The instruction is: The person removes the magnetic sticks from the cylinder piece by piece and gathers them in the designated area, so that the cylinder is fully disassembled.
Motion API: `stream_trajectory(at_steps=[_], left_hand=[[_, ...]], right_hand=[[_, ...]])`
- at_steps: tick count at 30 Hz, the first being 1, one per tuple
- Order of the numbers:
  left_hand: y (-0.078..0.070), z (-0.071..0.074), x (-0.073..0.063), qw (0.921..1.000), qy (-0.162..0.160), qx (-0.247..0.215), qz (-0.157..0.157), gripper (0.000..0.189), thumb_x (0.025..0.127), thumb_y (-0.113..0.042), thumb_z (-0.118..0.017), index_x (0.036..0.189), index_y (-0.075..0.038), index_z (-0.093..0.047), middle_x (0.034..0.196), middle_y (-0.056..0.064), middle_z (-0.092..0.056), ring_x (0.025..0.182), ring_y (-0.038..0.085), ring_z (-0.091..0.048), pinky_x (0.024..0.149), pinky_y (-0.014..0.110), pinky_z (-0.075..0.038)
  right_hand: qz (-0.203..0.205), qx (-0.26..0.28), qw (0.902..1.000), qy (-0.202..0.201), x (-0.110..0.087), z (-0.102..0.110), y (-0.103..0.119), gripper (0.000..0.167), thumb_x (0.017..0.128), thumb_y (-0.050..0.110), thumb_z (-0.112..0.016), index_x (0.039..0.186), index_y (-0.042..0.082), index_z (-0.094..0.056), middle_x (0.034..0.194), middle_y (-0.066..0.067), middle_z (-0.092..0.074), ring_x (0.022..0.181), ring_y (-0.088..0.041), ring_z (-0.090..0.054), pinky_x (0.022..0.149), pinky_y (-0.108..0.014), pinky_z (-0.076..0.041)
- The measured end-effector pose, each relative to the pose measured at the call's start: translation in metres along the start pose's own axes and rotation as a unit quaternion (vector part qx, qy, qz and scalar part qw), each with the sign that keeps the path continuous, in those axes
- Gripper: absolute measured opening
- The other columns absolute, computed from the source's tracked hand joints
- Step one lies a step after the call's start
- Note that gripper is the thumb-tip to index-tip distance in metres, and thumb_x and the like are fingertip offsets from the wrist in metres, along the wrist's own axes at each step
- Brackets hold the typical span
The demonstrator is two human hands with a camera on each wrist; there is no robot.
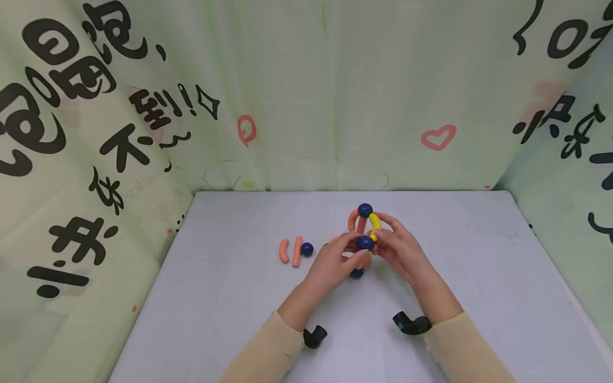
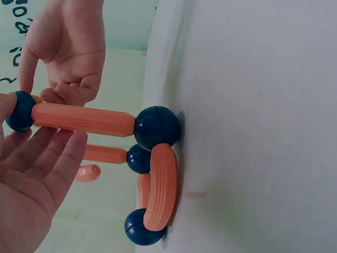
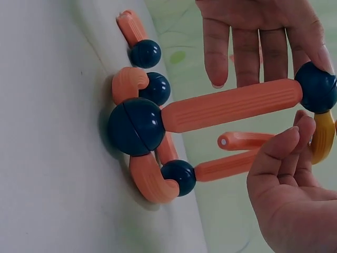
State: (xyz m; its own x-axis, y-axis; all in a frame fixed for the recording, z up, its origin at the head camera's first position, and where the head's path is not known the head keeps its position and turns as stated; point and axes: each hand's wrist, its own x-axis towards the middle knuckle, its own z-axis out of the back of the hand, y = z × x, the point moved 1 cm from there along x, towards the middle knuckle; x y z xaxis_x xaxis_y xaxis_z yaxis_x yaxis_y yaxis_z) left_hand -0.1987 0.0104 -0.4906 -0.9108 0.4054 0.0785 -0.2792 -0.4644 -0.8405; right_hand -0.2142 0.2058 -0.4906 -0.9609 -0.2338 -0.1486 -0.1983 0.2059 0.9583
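Note:
A magnetic ball-and-stick frame of navy balls and orange sticks stands on the table in front of me. My left hand (image 1: 331, 264) holds the near upper navy ball (image 1: 365, 243) between thumb and fingers. That ball tops an upright straight orange stick (image 2: 84, 118), which rises from a navy ball (image 3: 137, 126) at the base. My right hand (image 1: 402, 252) pinches a curved yellow stick (image 1: 375, 226), which spans from the near upper ball to the far upper navy ball (image 1: 365, 210). Curved orange sticks (image 2: 162, 187) join the base balls. Another curved orange stick (image 3: 242, 141) has one end free.
Left of the frame lie a loose curved orange stick (image 1: 284, 251), a straight orange stick (image 1: 297, 251) and a navy ball (image 1: 307, 249). The pale table (image 1: 230, 319) is bordered by printed curtains (image 1: 297, 96) at the back and sides.

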Motion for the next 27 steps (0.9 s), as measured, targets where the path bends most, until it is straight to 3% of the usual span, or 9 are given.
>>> stream_trajectory(at_steps=[6, 11, 14, 16, 20, 27], left_hand=[[-0.001, 0.001, 0.001, 0.9999, 0.009, -0.003, 0.014, 0.048, 0.096, -0.039, -0.063, 0.14, -0.024, -0.052, 0.115, -0.007, -0.065, 0.105, 0.005, -0.061, 0.087, 0.02, -0.054], [0.0, 0.002, 0.002, 0.9996, 0.019, -0.013, 0.016, 0.049, 0.096, -0.041, -0.063, 0.14, -0.022, -0.051, 0.119, -0.006, -0.065, 0.109, 0.006, -0.062, 0.087, 0.02, -0.054], [0.003, 0.002, 0.003, 0.9995, 0.025, -0.016, 0.015, 0.05, 0.096, -0.043, -0.061, 0.14, -0.023, -0.05, 0.122, -0.005, -0.066, 0.112, 0.006, -0.062, 0.089, 0.02, -0.054], [0.004, 0.003, 0.003, 0.9993, 0.029, -0.018, 0.014, 0.05, 0.097, -0.043, -0.061, 0.141, -0.023, -0.05, 0.123, -0.005, -0.066, 0.113, 0.006, -0.063, 0.09, 0.021, -0.054], [0.005, 0.003, 0.003, 0.9991, 0.036, -0.023, 0.007, 0.05, 0.096, -0.045, -0.06, 0.141, -0.023, -0.049, 0.124, -0.004, -0.066, 0.113, 0.006, -0.063, 0.089, 0.02, -0.054], [0.004, 0.006, 0.001, 0.999, 0.039, -0.021, 0.009, 0.054, 0.097, -0.043, -0.061, 0.144, -0.019, -0.048, 0.124, -0.004, -0.066, 0.114, 0.007, -0.063, 0.088, 0.019, -0.054]], right_hand=[[-0.026, -0.075, 0.9962, -0.034, 0.014, 0.004, 0.008, 0.062, 0.102, 0.046, -0.049, 0.154, 0.021, -0.028, 0.112, -0.009, -0.06, 0.087, -0.015, -0.06, 0.079, -0.024, -0.054], [-0.01, -0.205, 0.9764, -0.068, 0.027, 0.006, 0.019, 0.057, 0.101, 0.053, -0.045, 0.152, 0.027, -0.037, 0.129, -0.009, -0.052, 0.096, -0.02, -0.053, 0.075, -0.023, -0.053], [0.007, -0.242, 0.9691, -0.045, 0.034, 0.007, 0.023, 0.054, 0.101, 0.052, -0.046, 0.15, 0.031, -0.04, 0.145, -0.006, -0.046, 0.103, -0.025, -0.051, 0.076, -0.025, -0.053], [0.016, -0.242, 0.9699, -0.014, 0.037, 0.009, 0.023, 0.053, 0.102, 0.05, -0.047, 0.151, 0.032, -0.039, 0.151, -0.004, -0.043, 0.104, -0.027, -0.052, 0.076, -0.026, -0.052], [0.024, -0.234, 0.9715, 0.028, 0.04, 0.012, 0.023, 0.049, 0.103, 0.044, -0.048, 0.15, 0.03, -0.042, 0.145, -0.008, -0.047, 0.098, -0.028, -0.055, 0.08, -0.026, -0.052], [0.032, -0.214, 0.9757, 0.036, 0.041, 0.013, 0.018, 0.046, 0.102, 0.039, -0.053, 0.146, 0.026, -0.047, 0.151, -0.004, -0.048, 0.119, -0.016, -0.056, 0.098, -0.026, -0.05]])
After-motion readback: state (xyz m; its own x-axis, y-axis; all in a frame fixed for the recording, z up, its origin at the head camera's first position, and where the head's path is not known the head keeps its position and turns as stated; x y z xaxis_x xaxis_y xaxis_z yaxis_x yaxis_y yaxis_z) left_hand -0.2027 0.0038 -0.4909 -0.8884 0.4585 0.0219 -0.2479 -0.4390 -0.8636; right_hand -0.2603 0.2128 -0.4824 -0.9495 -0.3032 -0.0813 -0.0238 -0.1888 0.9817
